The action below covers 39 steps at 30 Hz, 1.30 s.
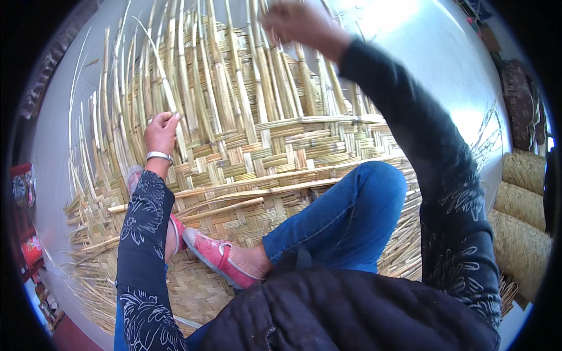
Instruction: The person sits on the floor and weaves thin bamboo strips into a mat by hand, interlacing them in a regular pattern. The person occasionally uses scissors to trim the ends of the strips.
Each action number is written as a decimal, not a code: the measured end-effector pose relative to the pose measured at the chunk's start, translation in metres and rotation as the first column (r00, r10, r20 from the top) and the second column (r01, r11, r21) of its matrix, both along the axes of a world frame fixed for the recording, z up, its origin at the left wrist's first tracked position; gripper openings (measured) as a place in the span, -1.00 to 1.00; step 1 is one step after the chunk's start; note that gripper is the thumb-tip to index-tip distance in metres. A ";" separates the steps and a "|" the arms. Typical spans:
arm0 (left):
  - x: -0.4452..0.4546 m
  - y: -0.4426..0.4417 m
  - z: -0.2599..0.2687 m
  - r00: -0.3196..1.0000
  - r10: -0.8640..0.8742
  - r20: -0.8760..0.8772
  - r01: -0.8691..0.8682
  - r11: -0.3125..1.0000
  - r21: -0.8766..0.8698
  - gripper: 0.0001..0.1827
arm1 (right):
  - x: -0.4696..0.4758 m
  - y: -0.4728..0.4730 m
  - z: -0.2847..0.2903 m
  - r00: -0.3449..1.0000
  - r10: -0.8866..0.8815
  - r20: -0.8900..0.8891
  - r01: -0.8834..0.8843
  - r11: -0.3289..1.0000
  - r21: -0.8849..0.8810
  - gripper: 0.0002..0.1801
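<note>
My left hand, with a metal bangle at the wrist, pinches the near end of a split reed strip that slants up and away over the other strips. Under and around it spreads a half-woven reed mat, its upright strips fanning out loose at the far side. My right hand is blurred, reaching over the far strips; whether it grips one cannot be seen. A long crosswise strip lies over the weave to the right of the middle.
I sit on the woven part, one jeans-clad knee raised, a pink shoe on the mat. More loose strips lie crosswise before me. Rolled mats are stacked at right, near a strip bundle on the shiny floor.
</note>
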State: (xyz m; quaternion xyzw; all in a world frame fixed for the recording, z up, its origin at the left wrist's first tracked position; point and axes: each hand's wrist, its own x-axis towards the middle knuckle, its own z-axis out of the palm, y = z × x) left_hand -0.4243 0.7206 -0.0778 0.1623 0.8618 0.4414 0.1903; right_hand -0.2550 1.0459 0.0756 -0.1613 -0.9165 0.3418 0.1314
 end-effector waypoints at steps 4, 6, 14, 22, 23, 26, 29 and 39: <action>0.033 0.011 0.021 0.799 -0.095 -0.593 0.001 0.988 -0.157 -0.69 | 0.156 -0.025 -0.045 0.938 -0.048 0.344 0.184 0.908 -0.376 -0.66; 0.069 0.029 0.032 0.611 -0.252 -0.751 0.149 0.968 -0.203 -0.69 | 0.204 -0.036 -0.054 0.885 -0.118 0.450 0.402 0.680 -0.613 -0.67; 0.177 0.117 0.064 0.368 -0.852 -0.373 0.681 0.520 -0.516 -0.62 | 0.238 -0.025 -0.076 0.868 -0.086 0.490 0.493 0.277 -0.825 -0.65; 0.177 0.129 0.070 0.677 -0.685 -0.268 0.600 0.725 -0.337 -0.80 | 0.197 -0.018 -0.096 0.925 -0.241 0.293 0.379 0.629 -0.679 -0.71; 0.179 0.128 0.064 0.720 -0.625 -0.300 0.558 0.779 -0.285 -0.81 | 0.188 -0.013 -0.098 0.932 -0.287 0.222 0.363 0.700 -0.616 -0.71; 0.178 0.125 0.046 0.849 -0.433 -0.302 0.402 0.901 -0.162 -0.78 | 0.153 0.005 -0.102 0.938 -0.293 0.187 0.340 0.885 -0.319 -0.66; 0.171 0.126 0.029 0.939 -0.281 -0.198 0.266 0.959 -0.099 -0.76 | 0.118 0.016 -0.104 0.914 -0.296 0.275 0.325 0.943 -0.064 -0.60; 0.164 0.129 0.009 0.980 -0.187 -0.061 0.183 0.981 -0.069 -0.71 | 0.046 0.023 -0.114 0.782 -0.422 0.458 0.438 0.896 0.078 -0.60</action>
